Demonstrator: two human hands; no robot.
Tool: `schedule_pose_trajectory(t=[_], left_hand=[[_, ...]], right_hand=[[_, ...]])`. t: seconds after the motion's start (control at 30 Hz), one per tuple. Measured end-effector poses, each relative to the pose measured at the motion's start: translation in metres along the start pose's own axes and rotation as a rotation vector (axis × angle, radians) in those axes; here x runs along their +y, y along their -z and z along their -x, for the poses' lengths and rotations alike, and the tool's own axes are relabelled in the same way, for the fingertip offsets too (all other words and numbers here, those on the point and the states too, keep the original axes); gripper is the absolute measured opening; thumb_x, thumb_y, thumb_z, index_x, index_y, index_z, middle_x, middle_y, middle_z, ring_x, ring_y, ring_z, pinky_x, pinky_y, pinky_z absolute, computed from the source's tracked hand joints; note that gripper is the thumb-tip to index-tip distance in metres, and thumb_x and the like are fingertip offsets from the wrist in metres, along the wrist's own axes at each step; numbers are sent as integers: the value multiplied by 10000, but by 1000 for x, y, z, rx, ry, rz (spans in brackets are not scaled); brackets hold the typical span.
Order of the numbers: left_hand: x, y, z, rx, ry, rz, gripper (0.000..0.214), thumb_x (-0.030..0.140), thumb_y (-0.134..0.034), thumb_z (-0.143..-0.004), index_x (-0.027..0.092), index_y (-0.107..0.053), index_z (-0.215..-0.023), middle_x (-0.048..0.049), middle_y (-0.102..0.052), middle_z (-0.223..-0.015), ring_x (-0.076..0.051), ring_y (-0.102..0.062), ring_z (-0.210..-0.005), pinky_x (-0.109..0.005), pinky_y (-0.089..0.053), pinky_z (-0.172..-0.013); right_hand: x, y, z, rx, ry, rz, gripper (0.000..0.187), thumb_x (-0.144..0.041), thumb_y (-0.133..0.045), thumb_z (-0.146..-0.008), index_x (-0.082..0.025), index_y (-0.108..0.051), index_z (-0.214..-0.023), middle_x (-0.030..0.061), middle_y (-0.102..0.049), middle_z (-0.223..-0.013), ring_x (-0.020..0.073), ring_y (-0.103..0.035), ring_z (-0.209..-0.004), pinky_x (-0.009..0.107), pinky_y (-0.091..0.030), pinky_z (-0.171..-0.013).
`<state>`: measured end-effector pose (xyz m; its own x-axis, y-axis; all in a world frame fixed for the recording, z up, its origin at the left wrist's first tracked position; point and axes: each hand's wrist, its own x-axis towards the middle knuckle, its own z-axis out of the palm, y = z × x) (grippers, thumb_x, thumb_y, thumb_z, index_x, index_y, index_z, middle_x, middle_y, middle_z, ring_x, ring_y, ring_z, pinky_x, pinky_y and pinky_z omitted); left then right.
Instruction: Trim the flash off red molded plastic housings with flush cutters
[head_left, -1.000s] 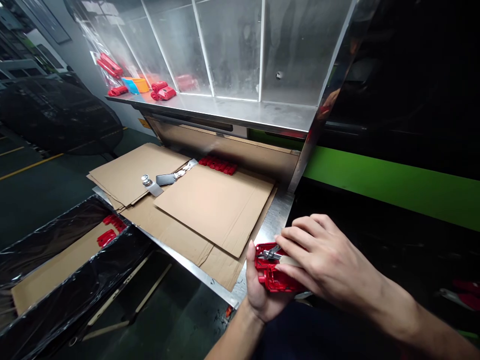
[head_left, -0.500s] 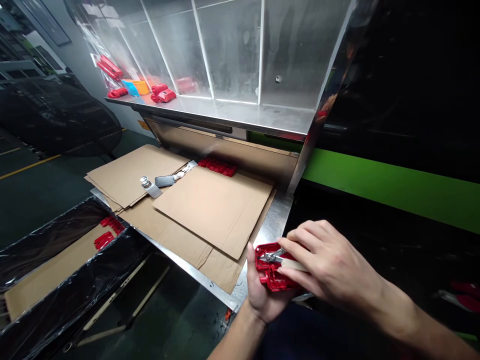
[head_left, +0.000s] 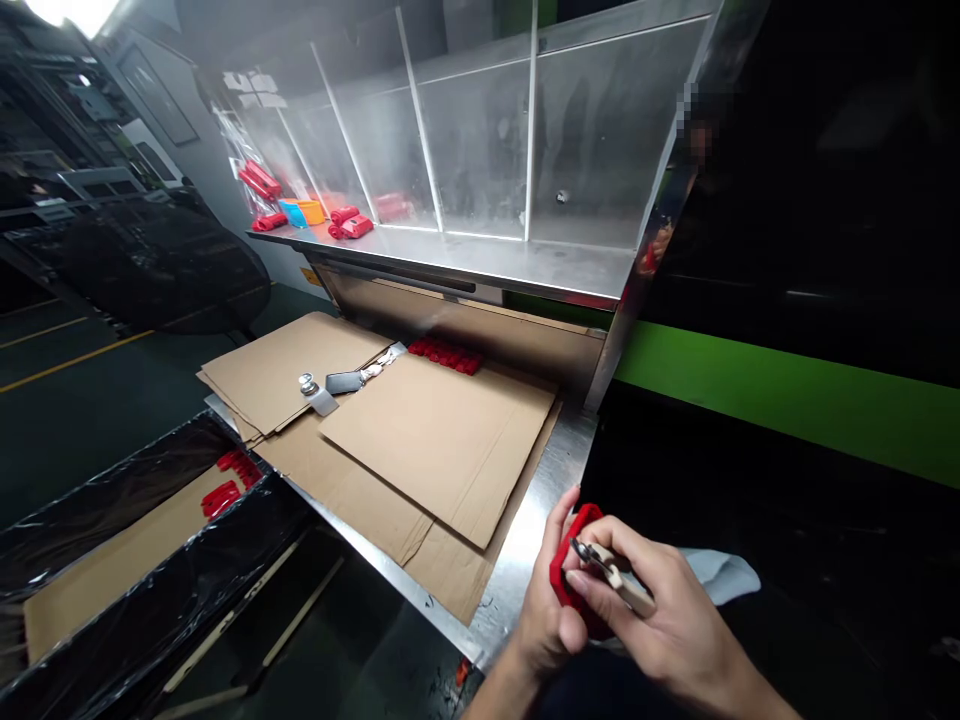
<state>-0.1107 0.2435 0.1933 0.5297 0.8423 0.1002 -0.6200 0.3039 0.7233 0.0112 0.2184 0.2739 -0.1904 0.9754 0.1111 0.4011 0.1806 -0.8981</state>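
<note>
At far left, red parts [head_left: 220, 499] are laid on cardboard [head_left: 120, 560] in a black-lined bin [head_left: 176, 575]. Beside the table [head_left: 564, 455], a red case [head_left: 561, 573] is held tilted by the left hand [head_left: 546, 612], fingers curled around it. Pliers [head_left: 615, 577] are pinched between the right hand's [head_left: 671, 605] closed fingers and thumb, close against the case.

Red part [head_left: 567, 549], beige-handled cutters [head_left: 627, 588]

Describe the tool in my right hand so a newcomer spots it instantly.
Start from the cardboard-covered metal table. Just right of its nearest corner, the right hand grips a small tool over the red part in the left hand. Its metal tip and beige handle set it apart from that red part.
</note>
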Motion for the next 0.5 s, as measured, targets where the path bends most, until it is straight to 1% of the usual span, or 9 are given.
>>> schedule_pose_trajectory(t=[0.1, 0.17, 0.23, 0.3, 0.4, 0.47, 0.5], left_hand=[[0, 1, -2, 45, -17, -89, 1352, 814, -758, -442, 211, -242, -1537, -189, -582, -1248, -378, -590, -1105, -521, -363, -1094], [0, 1, -2, 56, -34, -125, 1354, 818, -745, -453, 213, -218, -1544, -211, -534, -1337, -403, -546, -1186, -517, -345, -1111], [0, 1, -3, 64, -43, -140, 1345, 807, -752, -451, 231, -220, -1544, -211, -493, -1396, -418, -497, -1253, -509, -326, -1127], [-1, 2, -3, 70, -35, -120, 1343, 784, -776, -439, 246, -228, -1541, -204, -484, -1410, -420, -469, -1289, -497, -306, -1143], [-3, 3, -2, 86, -15, -84, 1347, 756, -806, -416, 251, -249, -1534, -196, -478, -1415, -406, -445, -1320, -471, -275, -1166], [-5, 3, -1, 90, 3, -74, 1352, 745, -826, -392, 247, -279, -1524, -193, -484, -1408, -399, -446, -1320, -461, -284, -1163], [-5, 3, -1, 95, 8, -74, 1342, 739, -839, -389, 242, -305, -1515, -192, -498, -1393, -398, -463, -1302, -463, -306, -1150]], right_hand=[[5, -1, 1, 2, -5, 9, 189, -370, -573, -927, -204, -538, -844, -19, -578, -723, 111, -520, -643, 224, -414, -583], [9, -2, 2, 14, -1, 7, 173, -357, -548, -934, -205, -540, -851, -12, -580, -741, 116, -531, -657, 221, -413, -572], [11, -4, 2, 22, -4, -5, 170, -341, -506, -950, -206, -538, -851, -3, -579, -753, 122, -540, -673, 219, -411, -561], [12, -4, 1, 4, -6, -27, 190, -347, -492, -954, -203, -527, -836, -1, -569, -741, 124, -536, -670, 222, -409, -562], [13, -2, -1, -55, 0, -67, 237, -393, -494, -955, -196, -515, -826, -5, -555, -719, 119, -509, -640, 234, -409, -575], [17, 0, 0, -74, 3, -63, 238, -392, -483, -963, -196, -508, -830, -6, -556, -720, 116, -497, -633, 235, -413, -579], [19, 0, 0, -62, 27, -39, 218, -370, -483, -963, -198, -499, -829, -4, -556, -730, 117, -499, -640, 235, -418, -582]])
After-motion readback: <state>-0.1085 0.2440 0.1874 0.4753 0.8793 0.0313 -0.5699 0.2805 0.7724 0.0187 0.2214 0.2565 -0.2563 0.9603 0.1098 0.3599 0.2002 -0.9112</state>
